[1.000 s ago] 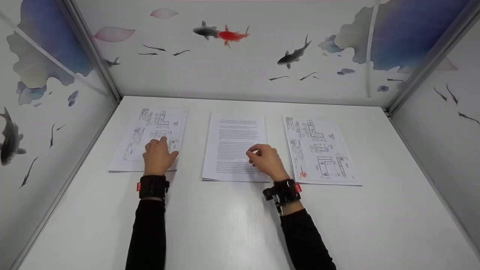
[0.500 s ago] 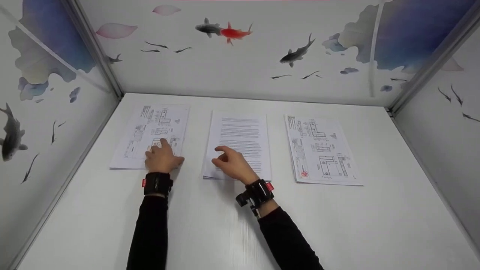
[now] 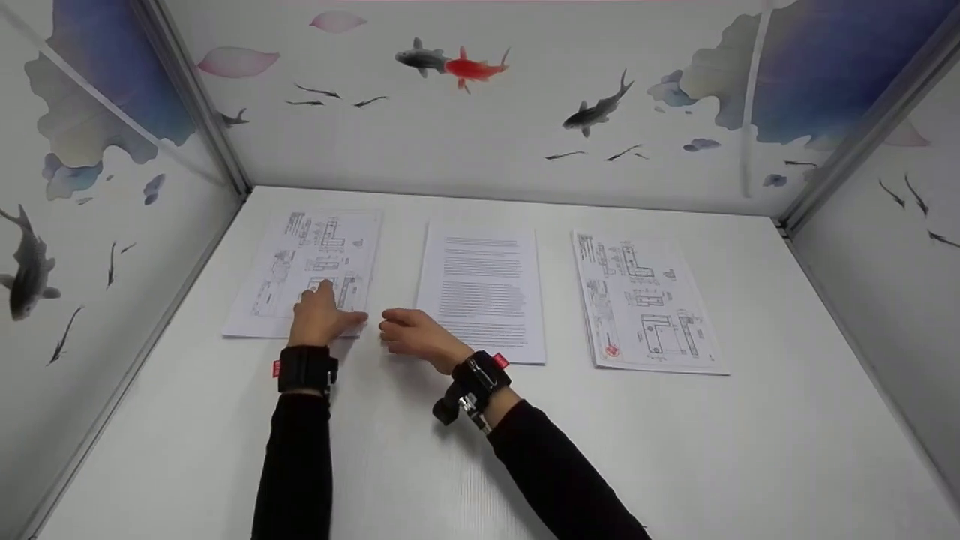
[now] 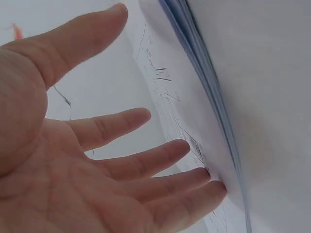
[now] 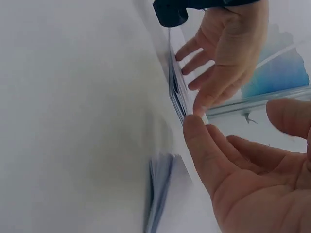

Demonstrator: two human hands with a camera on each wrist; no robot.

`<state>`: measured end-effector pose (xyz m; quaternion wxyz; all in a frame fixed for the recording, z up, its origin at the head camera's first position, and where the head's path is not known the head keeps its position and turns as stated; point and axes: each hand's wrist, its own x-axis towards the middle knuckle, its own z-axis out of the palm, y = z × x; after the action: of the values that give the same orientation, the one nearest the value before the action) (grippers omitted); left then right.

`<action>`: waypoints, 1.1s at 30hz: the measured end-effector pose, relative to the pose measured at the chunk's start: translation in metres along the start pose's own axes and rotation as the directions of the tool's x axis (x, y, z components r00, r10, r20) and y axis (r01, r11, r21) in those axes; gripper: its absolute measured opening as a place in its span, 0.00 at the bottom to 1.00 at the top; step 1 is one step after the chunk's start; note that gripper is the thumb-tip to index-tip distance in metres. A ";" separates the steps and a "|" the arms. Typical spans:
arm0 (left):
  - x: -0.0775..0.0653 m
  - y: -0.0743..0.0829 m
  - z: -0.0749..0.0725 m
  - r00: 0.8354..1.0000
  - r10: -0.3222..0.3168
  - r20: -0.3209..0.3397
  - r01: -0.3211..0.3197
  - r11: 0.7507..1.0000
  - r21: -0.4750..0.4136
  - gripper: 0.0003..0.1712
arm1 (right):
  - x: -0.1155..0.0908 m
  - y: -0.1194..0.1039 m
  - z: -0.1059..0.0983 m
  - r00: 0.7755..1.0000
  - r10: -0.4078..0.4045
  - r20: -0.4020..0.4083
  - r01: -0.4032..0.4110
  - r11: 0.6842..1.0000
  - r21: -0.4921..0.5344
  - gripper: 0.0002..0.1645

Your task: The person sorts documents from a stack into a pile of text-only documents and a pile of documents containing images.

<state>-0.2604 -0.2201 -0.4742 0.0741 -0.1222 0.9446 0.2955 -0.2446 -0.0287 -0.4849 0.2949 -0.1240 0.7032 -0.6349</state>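
On the left, a stack of paper printed with technical drawings lies on the white table. My left hand is over its near right part; in the left wrist view the fingers are extended, with the little fingertip right at the sheet, close to the stack's layered edge. My right hand holds nothing and hovers between this stack and the middle stack of text pages, overlapping the latter's near left corner. Its fingertips point toward the left stack's corner, fingers and thumb apart in the right wrist view.
Right of the text pages lies another stack of drawings with a red stamp. White panels with painted fish enclose the table at the back and both sides, meeting at metal corner posts.
My right hand has swung left, from the right edge of the text pages across them to the gap beside the left stack. The left hand stays at its stack, thumb spread wider.
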 end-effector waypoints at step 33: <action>0.000 0.010 0.016 1.000 -0.011 0.000 0.011 0.982 0.190 0.43 | 0.005 0.000 0.029 0.994 0.090 -0.058 -0.086 0.993 0.081 0.30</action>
<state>-0.2617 -0.2031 -0.4820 0.0874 -0.1199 0.9678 0.2036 -0.2316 -0.0554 -0.4867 0.3055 -0.0617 0.6913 -0.6519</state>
